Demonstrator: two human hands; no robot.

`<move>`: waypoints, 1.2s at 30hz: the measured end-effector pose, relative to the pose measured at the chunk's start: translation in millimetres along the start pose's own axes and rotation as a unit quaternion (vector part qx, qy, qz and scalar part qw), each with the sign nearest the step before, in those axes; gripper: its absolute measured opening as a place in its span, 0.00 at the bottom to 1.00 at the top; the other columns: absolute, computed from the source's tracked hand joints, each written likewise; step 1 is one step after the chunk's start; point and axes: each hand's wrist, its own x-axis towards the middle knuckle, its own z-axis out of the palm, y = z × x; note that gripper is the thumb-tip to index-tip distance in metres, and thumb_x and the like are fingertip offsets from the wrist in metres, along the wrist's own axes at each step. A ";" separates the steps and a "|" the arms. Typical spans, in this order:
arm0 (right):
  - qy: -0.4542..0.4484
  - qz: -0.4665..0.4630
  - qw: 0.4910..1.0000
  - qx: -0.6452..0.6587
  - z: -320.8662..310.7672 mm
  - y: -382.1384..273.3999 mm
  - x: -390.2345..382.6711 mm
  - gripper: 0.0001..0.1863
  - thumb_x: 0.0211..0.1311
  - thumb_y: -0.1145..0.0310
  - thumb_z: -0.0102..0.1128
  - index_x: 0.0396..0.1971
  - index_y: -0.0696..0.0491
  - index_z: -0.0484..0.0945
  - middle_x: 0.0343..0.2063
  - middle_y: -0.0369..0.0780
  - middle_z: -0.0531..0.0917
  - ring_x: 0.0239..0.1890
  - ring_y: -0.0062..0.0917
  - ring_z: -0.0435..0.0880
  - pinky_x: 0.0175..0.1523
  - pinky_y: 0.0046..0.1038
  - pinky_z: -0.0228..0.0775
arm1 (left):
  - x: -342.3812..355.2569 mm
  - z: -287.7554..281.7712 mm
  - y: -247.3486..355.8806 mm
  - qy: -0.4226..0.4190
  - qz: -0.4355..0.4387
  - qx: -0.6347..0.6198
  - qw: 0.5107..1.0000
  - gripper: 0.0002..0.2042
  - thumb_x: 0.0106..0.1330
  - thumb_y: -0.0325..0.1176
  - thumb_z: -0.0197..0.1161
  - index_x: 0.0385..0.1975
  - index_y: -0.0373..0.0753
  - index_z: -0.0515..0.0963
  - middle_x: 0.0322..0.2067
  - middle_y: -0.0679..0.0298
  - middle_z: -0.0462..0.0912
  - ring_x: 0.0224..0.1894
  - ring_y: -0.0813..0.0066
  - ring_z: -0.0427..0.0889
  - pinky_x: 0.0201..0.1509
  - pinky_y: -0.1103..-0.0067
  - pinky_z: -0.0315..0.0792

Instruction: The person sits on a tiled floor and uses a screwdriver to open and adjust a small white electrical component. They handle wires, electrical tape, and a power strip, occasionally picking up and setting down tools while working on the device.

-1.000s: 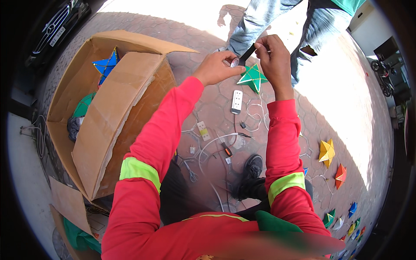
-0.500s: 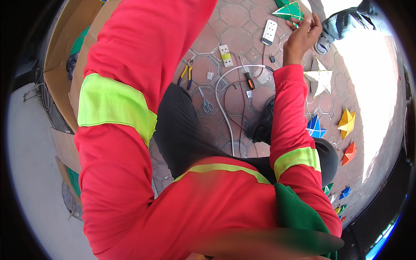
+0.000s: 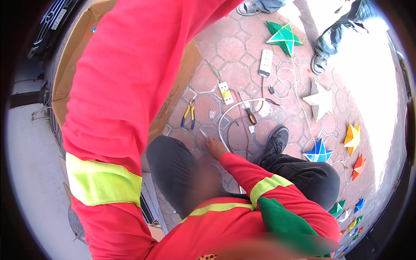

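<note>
My right hand (image 3: 215,147) reaches down between my knees, its fingers closed on the handle end of the scissors (image 3: 203,133) lying on the pavers. Just above lie yellow-and-blue pliers (image 3: 189,113), a small clear plug (image 3: 212,113) and an orange-and-black screwdriver (image 3: 250,116), among loose cables (image 3: 224,117). A yellow-and-white socket block (image 3: 225,92) and a white power strip (image 3: 265,63) are farther up. My left arm rises along the left side and leaves the view at the top, taking my left hand out of sight.
An open cardboard box (image 3: 65,95) is at left. A green star (image 3: 284,39), a white star (image 3: 317,99), a blue star (image 3: 317,152) and several other coloured stars line the right. Another person's jeans and sneakers (image 3: 319,63) are at top, near sunlit paving.
My right hand has dropped from up near the green star to the scissors. My left hand, earlier holding a tape roll with a black strip, has risen out of view.
</note>
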 end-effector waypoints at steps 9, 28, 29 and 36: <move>-0.047 0.035 0.997 0.048 -17.9 13.4 -5.0 0.12 0.68 0.72 0.51 0.49 0.55 0.74 0.49 0.50 0.78 0.41 0.42 0.88 0.42 0.40 0.83 | -15.1 14.5 -29.1 0.014 -0.238 -0.262 0.935 0.25 0.63 0.54 0.63 0.37 0.31 0.81 0.29 0.54 0.87 0.28 0.69 0.86 0.36 0.74 0.80; 0.036 0.044 0.998 0.010 -11.7 23.6 -8.2 0.08 0.68 0.68 0.52 0.38 0.53 0.79 0.43 0.46 0.79 0.37 0.38 0.87 0.35 0.40 0.82 | -32.6 27.4 -37.4 -0.058 -0.346 -0.333 0.875 0.33 0.68 0.65 0.58 0.36 0.32 0.79 0.22 0.58 0.82 0.21 0.72 0.84 0.23 0.80 0.78; 0.044 0.041 0.998 0.004 -11.4 24.1 -6.8 0.07 0.68 0.68 0.52 0.38 0.53 0.79 0.43 0.46 0.79 0.36 0.38 0.87 0.35 0.40 0.82 | -34.1 26.5 -35.9 -0.058 -0.349 -0.331 0.875 0.33 0.68 0.65 0.58 0.36 0.32 0.79 0.22 0.58 0.82 0.21 0.72 0.84 0.23 0.80 0.78; 0.061 0.058 0.996 0.024 -16.7 22.4 0.9 0.09 0.68 0.71 0.51 0.44 0.55 0.75 0.44 0.49 0.77 0.34 0.41 0.87 0.36 0.43 0.82 | -43.5 13.1 -30.1 -0.082 -0.373 -0.305 0.872 0.29 0.71 0.59 0.59 0.41 0.31 0.79 0.24 0.58 0.84 0.24 0.72 0.85 0.26 0.80 0.79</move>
